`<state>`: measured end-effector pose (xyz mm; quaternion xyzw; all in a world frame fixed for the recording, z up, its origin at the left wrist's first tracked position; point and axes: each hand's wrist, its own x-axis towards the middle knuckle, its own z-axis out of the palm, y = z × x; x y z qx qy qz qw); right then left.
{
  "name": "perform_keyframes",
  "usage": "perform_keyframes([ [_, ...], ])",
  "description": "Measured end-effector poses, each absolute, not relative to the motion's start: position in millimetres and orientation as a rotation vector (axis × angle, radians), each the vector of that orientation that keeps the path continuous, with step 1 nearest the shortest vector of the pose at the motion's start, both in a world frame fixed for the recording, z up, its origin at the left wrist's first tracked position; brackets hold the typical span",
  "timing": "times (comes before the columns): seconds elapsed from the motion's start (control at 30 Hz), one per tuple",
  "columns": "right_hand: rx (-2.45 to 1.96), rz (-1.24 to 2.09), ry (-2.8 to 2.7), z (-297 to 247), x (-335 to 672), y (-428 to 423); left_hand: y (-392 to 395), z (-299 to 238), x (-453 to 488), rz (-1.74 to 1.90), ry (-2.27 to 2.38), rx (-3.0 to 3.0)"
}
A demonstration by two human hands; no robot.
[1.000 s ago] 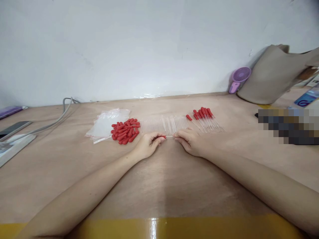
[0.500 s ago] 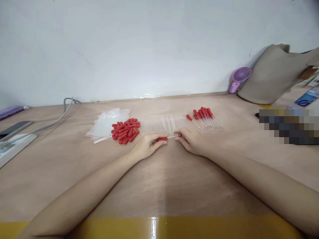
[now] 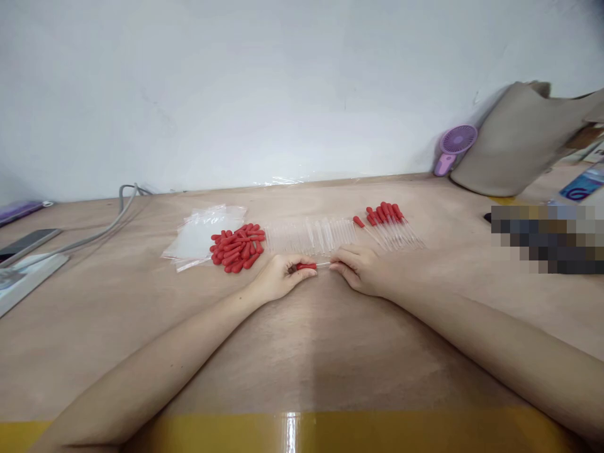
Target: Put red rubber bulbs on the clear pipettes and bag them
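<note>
Between the fingers of my left hand [image 3: 278,277] is a red rubber dropper bulb [image 3: 306,267], lying sideways. My right hand [image 3: 356,267] pinches a thin clear glass pipette [image 3: 323,265], whose left end meets the bulb; how deep it sits inside I cannot tell. Just behind my hands lies a row of clear pipettes [image 3: 311,234]. Left of that row is a heap of loose red bulbs [image 3: 238,247]. To the right, several droppers with red bulbs fitted [image 3: 387,214] lie side by side, their glass ends pointing toward the lower right.
Clear plastic bags [image 3: 202,229] lie partly under the bulb heap. At the left are a phone [image 3: 31,242], a grey cable [image 3: 101,231] and a white power strip [image 3: 38,280]. A purple hand fan [image 3: 455,145] and a beige bag [image 3: 504,141] stand against the wall.
My right fingers have closed in on the pipette and shifted slightly left, and the pipette now lines up with the bulb. My left hand stays in place around the bulb.
</note>
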<state>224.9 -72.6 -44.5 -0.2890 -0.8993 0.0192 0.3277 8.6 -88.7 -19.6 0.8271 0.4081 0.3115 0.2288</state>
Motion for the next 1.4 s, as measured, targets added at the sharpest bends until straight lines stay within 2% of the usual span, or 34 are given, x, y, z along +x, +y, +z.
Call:
perform_keyframes([
  [0.53,-0.856,-0.043,-2.415,-42.6,217.9,-76.5,-89.2,-18.9,8.7,0.850,1.097,2.347],
  [0.7,-0.925,-0.217,-2.520,-24.3,216.0,-81.6,-88.2,-20.3,8.7,0.898,1.156,2.380],
  [0.83,-1.173,-0.232,-2.484,-9.0,228.2,-75.2,-87.3,-24.8,6.3,1.034,1.251,2.455],
  [1.1,-1.872,-0.014,-1.797,-4.9,286.9,-36.5,-86.6,-28.2,6.0,0.908,1.172,2.561],
  [1.4,-1.981,-0.067,-1.804,-16.0,289.6,-30.5,-85.0,-29.5,6.2,0.894,1.170,2.551],
])
